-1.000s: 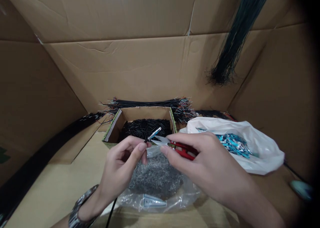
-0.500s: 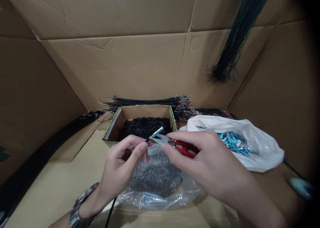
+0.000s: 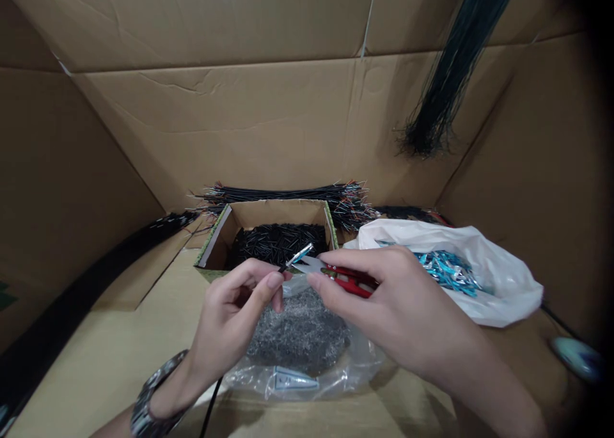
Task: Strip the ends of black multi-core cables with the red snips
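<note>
My left hand (image 3: 244, 304) pinches a black cable near its end. Shiny blue-silver foil (image 3: 301, 254) sticks out of that end, up and to the right. The cable's black tail (image 3: 211, 407) hangs below the wrist. In my right hand (image 3: 378, 291) is a pair of red-handled thread snips (image 3: 352, 283), closed in the fingers. The blades point left, at the base of the foil; whether they touch it I cannot tell. Under both hands lies a clear plastic bag (image 3: 336, 387) with fine grey clippings. Just behind stands an open box (image 3: 212, 240) of short black pieces.
A white bag (image 3: 508, 278) with blue foil scraps lies at the right. Bundled black cables (image 3: 283, 194) rest along the cardboard wall (image 3: 230, 118). Long black cables (image 3: 96, 304) run down the left side. Dark thin strands (image 3: 451, 86) hang at the upper right.
The hands, cable and snips hold almost the same pose. The whole view has shifted very slightly.
</note>
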`<move>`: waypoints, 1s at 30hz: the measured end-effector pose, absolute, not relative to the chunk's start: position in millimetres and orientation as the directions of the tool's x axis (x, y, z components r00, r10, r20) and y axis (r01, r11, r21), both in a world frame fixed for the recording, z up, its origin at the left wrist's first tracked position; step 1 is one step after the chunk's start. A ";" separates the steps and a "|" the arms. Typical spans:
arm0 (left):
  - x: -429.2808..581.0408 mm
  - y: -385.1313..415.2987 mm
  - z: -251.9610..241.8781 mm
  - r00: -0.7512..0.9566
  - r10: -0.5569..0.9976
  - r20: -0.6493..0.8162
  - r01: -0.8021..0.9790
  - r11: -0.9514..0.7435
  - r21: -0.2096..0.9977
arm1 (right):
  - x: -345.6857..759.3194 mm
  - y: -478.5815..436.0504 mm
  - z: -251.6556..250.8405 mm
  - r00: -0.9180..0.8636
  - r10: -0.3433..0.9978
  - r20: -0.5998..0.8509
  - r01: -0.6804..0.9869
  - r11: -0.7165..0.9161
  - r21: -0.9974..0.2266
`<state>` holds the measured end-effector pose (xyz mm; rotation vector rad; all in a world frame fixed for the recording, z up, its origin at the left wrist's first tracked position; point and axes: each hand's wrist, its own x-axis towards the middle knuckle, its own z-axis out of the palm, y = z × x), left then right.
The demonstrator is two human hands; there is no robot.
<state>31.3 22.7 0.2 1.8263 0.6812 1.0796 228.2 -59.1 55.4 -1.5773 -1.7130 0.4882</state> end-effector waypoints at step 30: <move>41.2 19.5 -2.9 0.529 0.817 0.228 -0.063 -0.229 0.971 | 224.5 -27.4 41.1 0.007 0.942 0.336 0.314 0.317 -0.895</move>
